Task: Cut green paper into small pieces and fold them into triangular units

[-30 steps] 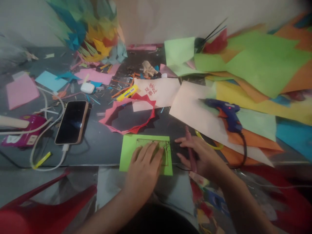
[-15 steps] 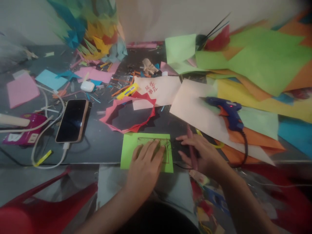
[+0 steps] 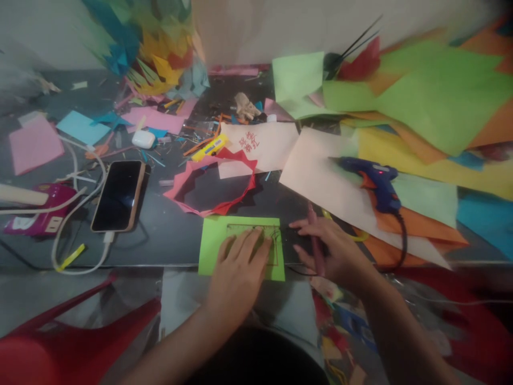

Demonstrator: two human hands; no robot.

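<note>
- Left hand (image 3: 238,270) lies flat, fingers extended, on a green sheet of paper (image 3: 212,235) and a see-through plate (image 3: 274,247), perhaps a template.
- Right hand (image 3: 339,251) grips a dull pink pen (image 3: 315,240), just right of the sheet and apart from it.
- Green paper sits at the front of the desk (image 3: 160,248), its near edge hanging over.
- Step in hand, it seems: lining up or marking the sheet; no pen stroke is under way.
- Another mark would call for firm left-hand pressure and the pen brought to the plate's edge; which pen end writes is unclear.
- Just beyond: a pointed red and pink paper ring (image 3: 250,186).
- Farther out: a phone (image 3: 118,195) at left, a blue glue gun (image 3: 382,184) at right.
</note>
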